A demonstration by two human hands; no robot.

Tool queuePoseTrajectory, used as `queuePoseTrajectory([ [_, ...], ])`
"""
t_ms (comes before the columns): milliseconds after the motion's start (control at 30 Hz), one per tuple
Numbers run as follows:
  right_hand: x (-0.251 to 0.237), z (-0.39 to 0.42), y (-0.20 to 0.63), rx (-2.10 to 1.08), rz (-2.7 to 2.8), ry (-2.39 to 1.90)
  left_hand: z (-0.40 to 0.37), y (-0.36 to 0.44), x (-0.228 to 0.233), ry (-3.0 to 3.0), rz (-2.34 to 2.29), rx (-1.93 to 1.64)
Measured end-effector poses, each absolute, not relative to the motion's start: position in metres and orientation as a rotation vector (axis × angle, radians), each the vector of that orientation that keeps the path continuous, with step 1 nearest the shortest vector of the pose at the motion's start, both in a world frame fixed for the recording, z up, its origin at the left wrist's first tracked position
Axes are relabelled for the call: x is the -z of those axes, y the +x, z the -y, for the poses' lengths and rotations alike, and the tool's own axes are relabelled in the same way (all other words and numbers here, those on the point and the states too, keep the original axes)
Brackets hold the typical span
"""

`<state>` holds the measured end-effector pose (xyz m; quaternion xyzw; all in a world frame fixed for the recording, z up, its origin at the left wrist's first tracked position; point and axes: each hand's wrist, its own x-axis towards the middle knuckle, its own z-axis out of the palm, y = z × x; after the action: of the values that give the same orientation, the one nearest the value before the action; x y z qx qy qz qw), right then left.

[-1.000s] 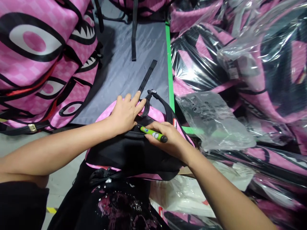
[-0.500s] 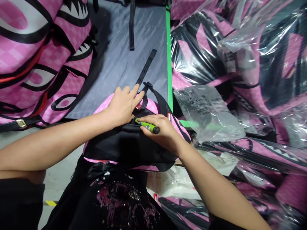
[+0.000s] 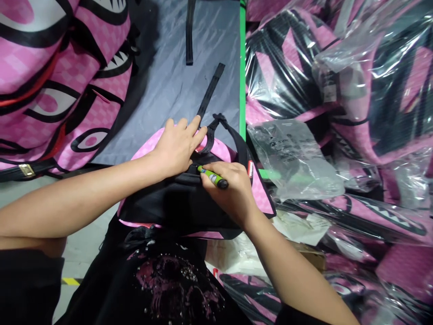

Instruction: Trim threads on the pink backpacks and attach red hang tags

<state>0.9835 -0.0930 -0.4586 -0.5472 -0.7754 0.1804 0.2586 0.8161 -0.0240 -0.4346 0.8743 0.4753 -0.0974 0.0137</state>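
Left hand (image 3: 177, 146) lies flat, fingers apart, pinning the pink backpack (image 3: 176, 203) steady; right hand (image 3: 230, 189) is clamped on a green pen (image 3: 212, 177), tip at the black seam. Bagged backpacks (image 3: 338, 90) sit right.

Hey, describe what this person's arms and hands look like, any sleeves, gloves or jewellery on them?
Both forearms are bare up to the frame edge: no sleeves, gloves, watch or bracelets show. The left hand and right hand wear no visible rings. Nails look short and unpainted. Below is a black top with pink sequinned print.
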Motion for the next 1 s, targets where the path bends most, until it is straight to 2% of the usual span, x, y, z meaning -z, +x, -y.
queuePoseTrajectory([
  [1000,0.463,0.103,0.971,-0.493,1.939,-1.532,0.027,0.816,0.436,2.698,-1.496,0.295],
])
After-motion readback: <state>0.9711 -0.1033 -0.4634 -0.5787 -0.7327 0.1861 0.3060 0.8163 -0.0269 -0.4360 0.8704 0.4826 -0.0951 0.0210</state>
